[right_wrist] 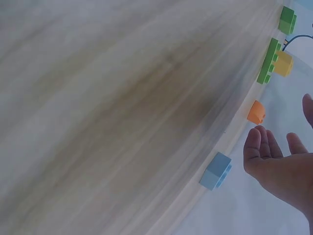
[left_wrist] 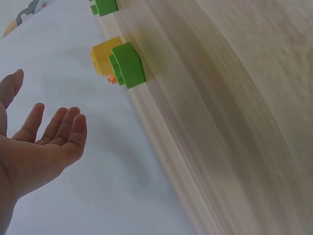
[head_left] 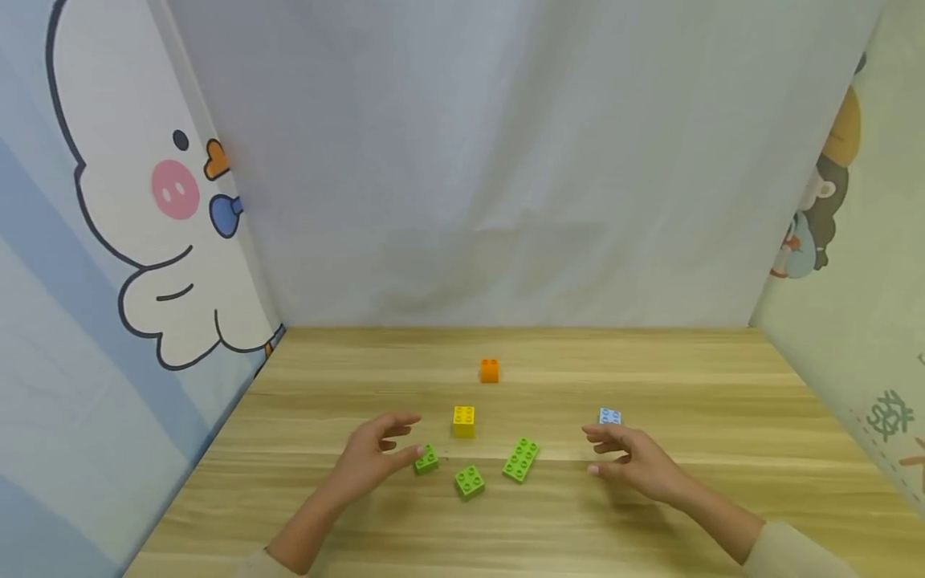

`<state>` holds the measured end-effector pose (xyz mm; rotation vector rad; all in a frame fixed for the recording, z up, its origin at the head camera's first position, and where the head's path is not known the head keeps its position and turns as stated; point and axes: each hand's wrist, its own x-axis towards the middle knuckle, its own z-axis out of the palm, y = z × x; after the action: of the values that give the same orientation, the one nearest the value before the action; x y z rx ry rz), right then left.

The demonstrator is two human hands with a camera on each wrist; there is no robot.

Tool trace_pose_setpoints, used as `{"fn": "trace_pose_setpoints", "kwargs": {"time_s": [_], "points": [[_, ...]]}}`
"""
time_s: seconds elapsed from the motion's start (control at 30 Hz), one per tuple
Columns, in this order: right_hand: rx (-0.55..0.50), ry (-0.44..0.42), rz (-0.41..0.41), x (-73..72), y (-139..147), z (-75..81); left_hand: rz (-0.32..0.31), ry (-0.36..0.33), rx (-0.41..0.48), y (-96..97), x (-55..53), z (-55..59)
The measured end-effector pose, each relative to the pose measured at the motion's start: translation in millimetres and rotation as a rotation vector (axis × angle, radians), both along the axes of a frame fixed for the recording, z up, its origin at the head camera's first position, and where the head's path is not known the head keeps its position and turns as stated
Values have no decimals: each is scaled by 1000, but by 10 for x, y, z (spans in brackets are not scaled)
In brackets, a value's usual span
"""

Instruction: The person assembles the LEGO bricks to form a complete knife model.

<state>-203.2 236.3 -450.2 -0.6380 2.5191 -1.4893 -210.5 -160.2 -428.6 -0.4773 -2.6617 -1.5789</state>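
Note:
My left hand (head_left: 372, 456) hovers over the table with relaxed, parted fingers and holds nothing. Its thumb overlaps a small green brick (head_left: 428, 461) in the head view. To the right, my right hand (head_left: 636, 461) is also raised and bare, fingers loosely bent. Just behind its fingertips lies a light blue brick (head_left: 610, 416), partly covered by the hand. Between the hands are a square green brick (head_left: 470, 483), a longer green brick (head_left: 521, 460) and a yellow brick (head_left: 464, 422). The right wrist view shows the blue brick (right_wrist: 215, 171) below the fingers.
An orange brick (head_left: 490, 372) stands farther back on the wooden table (head_left: 347, 361). A pale curtain (head_left: 470, 201) hangs behind the table's far edge. Printed cartoon panels border the left and right sides.

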Motion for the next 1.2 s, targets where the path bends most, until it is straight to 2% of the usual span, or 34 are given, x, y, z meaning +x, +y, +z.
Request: {"fn": "trace_pose_setpoints", "kwargs": {"time_s": [0.17, 0.33, 0.5, 0.67, 0.8, 0.97, 1.2], "points": [[-10, -9, 6, -58, -62, -9, -43, 7, 28, 72, -12, 29], [-18, -30, 17, -99, -114, -27, -41, -15, 15, 126, -36, 32], [11, -10, 20, -151, -166, -21, -28, -25, -26, 154, -129, -13], [21, 3, 49, -208, -221, 2, -23, -53, 1, 176, -234, -38], [13, -14, 76, -245, -253, 23, -23, -70, 5, 191, -271, -33], [12, -35, 93, -310, -304, 14, -36, -99, -3, 219, -333, -69], [24, -54, 130, -401, -386, -36, -76, -97, -8, 267, -438, -151]]}}
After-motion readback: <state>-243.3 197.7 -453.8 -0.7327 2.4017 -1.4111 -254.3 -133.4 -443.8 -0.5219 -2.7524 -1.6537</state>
